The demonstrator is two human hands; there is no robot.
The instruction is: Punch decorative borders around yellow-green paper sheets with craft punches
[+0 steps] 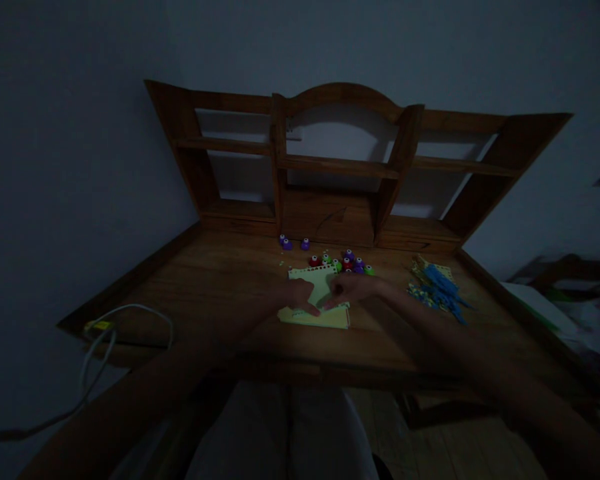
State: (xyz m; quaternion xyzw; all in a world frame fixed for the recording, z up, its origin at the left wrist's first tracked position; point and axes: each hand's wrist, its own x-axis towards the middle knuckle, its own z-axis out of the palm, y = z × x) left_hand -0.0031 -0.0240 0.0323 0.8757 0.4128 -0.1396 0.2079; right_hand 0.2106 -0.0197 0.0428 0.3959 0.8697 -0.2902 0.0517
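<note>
In the dim head view, a pale green sheet of paper (pixel 321 281) with a row of punched holes along its far edge lies at the middle of the desk. My left hand (pixel 300 293) is closed at the sheet's left side, its thumb pointing in toward the near edge. From the right, my right hand (pixel 349 288) closes on the same sheet with curled fingers, its tips close to the left thumb. Beneath the hands is a yellowish paper sheet (pixel 317 319). Darkness hides the exact finger contact.
Several red, green and purple knob-like pieces (pixel 347 263) cluster behind the paper; a few purple ones (pixel 287 245) sit farther left. A blue crumpled bundle (pixel 441 288) lies right, among yellowish scraps. A wooden shelf unit (pixel 337 165) backs the desk. A white cable (pixel 143 307) loops at left.
</note>
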